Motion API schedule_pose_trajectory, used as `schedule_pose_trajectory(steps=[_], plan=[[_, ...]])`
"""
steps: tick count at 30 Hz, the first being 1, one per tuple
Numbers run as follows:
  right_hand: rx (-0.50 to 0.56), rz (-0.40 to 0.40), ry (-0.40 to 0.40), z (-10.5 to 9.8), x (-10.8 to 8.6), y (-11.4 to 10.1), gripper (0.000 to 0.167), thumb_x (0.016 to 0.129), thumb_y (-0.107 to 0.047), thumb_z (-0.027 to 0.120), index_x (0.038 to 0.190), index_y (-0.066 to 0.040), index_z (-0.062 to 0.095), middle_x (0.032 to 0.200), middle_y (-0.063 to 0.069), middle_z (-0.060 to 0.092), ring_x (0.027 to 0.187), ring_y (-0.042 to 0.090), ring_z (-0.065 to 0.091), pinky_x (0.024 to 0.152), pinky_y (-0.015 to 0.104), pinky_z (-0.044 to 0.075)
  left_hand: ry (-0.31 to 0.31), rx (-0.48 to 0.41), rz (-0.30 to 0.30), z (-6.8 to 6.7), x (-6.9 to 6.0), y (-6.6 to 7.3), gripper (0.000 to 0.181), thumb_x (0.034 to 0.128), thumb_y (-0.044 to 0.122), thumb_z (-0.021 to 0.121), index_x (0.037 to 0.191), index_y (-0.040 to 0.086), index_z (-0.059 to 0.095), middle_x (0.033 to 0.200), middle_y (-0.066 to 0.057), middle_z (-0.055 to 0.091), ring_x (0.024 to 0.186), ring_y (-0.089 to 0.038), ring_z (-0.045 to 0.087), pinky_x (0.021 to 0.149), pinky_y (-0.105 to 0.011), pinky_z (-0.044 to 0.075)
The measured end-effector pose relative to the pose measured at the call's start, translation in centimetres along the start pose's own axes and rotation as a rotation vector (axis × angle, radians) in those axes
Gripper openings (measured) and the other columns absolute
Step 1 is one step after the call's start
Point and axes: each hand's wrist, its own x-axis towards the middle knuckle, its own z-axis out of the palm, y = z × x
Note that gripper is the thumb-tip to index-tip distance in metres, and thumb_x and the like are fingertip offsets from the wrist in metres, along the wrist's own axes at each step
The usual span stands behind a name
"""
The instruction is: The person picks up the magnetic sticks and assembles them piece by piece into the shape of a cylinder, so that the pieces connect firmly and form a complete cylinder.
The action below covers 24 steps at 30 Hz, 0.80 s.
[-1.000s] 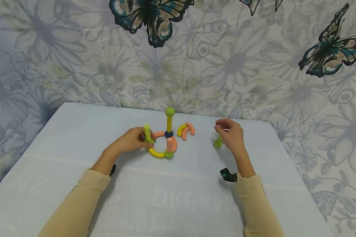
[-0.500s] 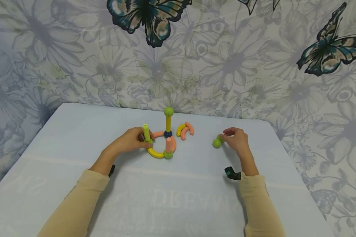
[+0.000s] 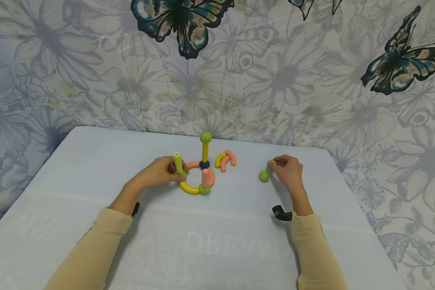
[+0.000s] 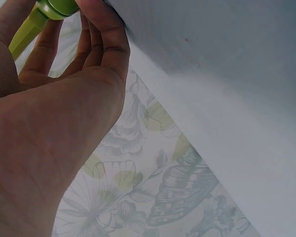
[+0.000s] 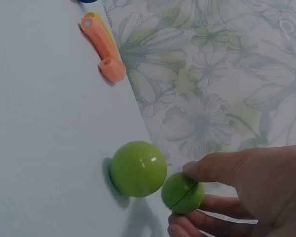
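A ring of curved pieces, joined by balls, lies on the table in the head view. On its left side my left hand [image 3: 159,172] grips the green ball [image 4: 58,7] beneath an upright light-green rod [image 3: 178,162]. A yellow curved piece [image 3: 189,188] runs from there to another green ball [image 3: 204,189], which carries an upright pink rod [image 3: 205,177]. At the ring's back, a dark blue ball [image 3: 204,164] bears a tall yellow rod [image 3: 205,152] topped by a green ball [image 3: 205,137]. My right hand [image 3: 290,172] pinches a green ball [image 5: 182,193] between thumb and fingers.
Beside the pinched ball, a loose green ball [image 3: 264,176] rests on the white table [image 3: 217,257]. Loose curved pieces, one yellow [image 3: 219,160] and two pink [image 3: 224,163], lie right of the ring. A patterned wall [image 3: 261,80] stands behind the table.
My right hand has moved from above the two green balls to their right side, and now pinches the farther one, slightly raised. My left hand keeps its grip on the ring's left ball.
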Motion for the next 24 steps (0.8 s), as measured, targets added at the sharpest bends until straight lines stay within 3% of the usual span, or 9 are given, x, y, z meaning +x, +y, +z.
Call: schedule_pose_trajectory(steps=[9, 17, 24], plan=[[0.163, -0.144, 0.082, -0.1, -0.8, -3.1, 0.033, 0.095, -0.032, 0.08, 0.116, -0.006, 0.077, 0.109, 0.016, 0.079, 0.102, 0.031, 0.074, 0.089, 0.037, 0.052, 0.002, 0.01, -0.005, -0.1, -0.2, -0.3, 0.029, 0.0935, 0.02, 0.081, 0.118, 0.007, 0.074, 0.103, -0.008, 0.07, 0.082, -0.022, 0.059, 0.068, -0.032, 0.05], [0.296, -0.243, 0.028, -0.5, -2.5, -7.2, 0.03, 0.095, -0.026, 0.081, 0.118, -0.007, 0.077, 0.111, 0.011, 0.077, 0.102, 0.022, 0.073, 0.083, 0.017, 0.057, 0.001, 0.021, 0.002, -0.3, -0.2, -0.2, 0.028, 0.0935, 0.02, 0.081, 0.118, 0.008, 0.074, 0.104, -0.007, 0.07, 0.083, -0.022, 0.058, 0.069, -0.034, 0.05], [0.373, -0.363, -0.042, -0.1, -4.8, -10.9, 0.03, 0.095, -0.027, 0.081, 0.118, -0.009, 0.076, 0.114, 0.007, 0.077, 0.105, 0.019, 0.072, 0.089, 0.023, 0.059, -0.004, 0.002, 0.019, 0.0, 0.1, 0.1, 0.028, 0.0936, 0.018, 0.081, 0.117, 0.005, 0.074, 0.102, -0.008, 0.071, 0.08, -0.021, 0.058, 0.069, -0.033, 0.05]])
